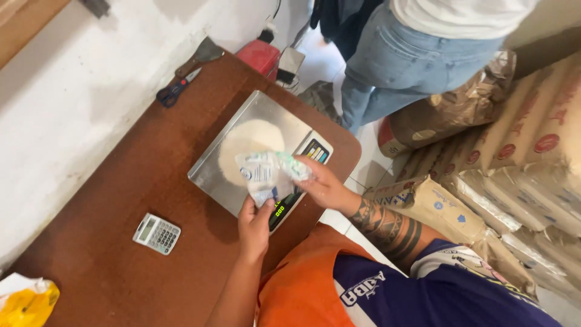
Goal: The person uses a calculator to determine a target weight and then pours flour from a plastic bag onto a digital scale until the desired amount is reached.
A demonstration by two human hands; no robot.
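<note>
Both my hands hold a crumpled clear plastic bag with blue print (266, 172) over a metal weighing scale (209, 178). My left hand (254, 227) grips the bag's lower edge. My right hand (324, 184) pinches its upper right end. Under the bag, a round bag of white powder (248, 138) lies on the scale's steel platform. The scale's display strip (279, 212) glows green by my left hand.
The scale stands on a brown wooden table (121, 242) against a white wall. A small calculator (157, 233), scissors (175, 89), a scraper (203, 54) and a yellow bag (24, 306) lie on the table. A person in jeans (399, 60) stands beyond. Stacked brown sacks (514, 169) fill the right.
</note>
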